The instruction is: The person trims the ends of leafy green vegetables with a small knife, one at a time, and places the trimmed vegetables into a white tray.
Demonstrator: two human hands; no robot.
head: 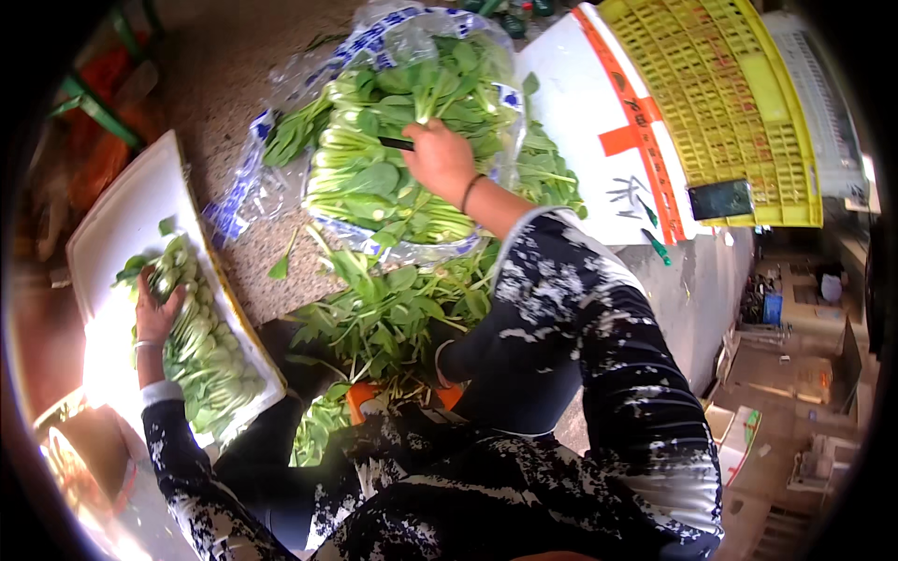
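My right hand [440,156] is closed on a thin black tool [396,143], perhaps a knife; only a short length shows past the fingers. It is over a heap of leafy greens with pale stems [351,165] in a clear plastic bag with blue print [235,210]. More stems stand up just beyond the fingertips. To the left, my left hand [156,308] rests among rows of greens [210,343] in a white foam box [133,196]. Its thumb and forefinger are apart, but leaves hide whether it grips anything.
Loose leaves [400,294] lie in a pile between my legs. A foam panel with orange tape [561,77] is at the upper right, beside a yellow plastic crate [729,91] bearing a smartphone [721,199]. A green-handled item [656,245] lies near it. A green metal frame [102,112] stands upper left.
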